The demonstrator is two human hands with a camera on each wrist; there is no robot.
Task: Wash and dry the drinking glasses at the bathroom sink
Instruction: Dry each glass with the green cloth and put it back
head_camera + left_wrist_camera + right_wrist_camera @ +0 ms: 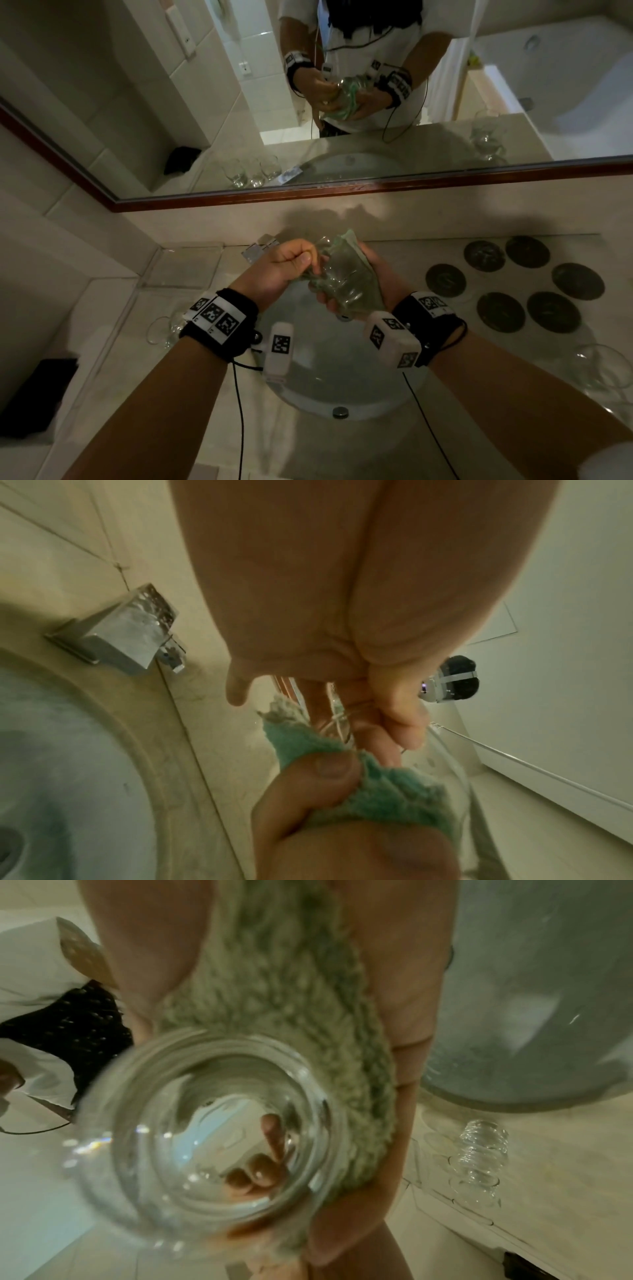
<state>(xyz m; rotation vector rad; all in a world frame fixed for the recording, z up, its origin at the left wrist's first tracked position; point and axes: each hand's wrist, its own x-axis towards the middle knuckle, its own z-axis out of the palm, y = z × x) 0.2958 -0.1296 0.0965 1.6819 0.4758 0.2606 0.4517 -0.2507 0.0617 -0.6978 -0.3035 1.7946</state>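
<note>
Green cloth [346, 240] cupped in my right hand [383, 274] wraps the glass [342, 274] above the sink [342, 394], left hand [284, 263] pinching its rim — drying step; next, I'd say, turn and wipe.

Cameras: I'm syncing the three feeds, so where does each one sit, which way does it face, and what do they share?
Head: on the head, looking forward and down at the sink, mirror and coasters; both forearms, left hand and right hand show.
Left wrist: along the left hand toward the tap; its fingers pinch the glass.
Right wrist: along the right hand into the glass, which it cradles in the cloth.
Shared: all three show the glass and the green cloth.
</note>
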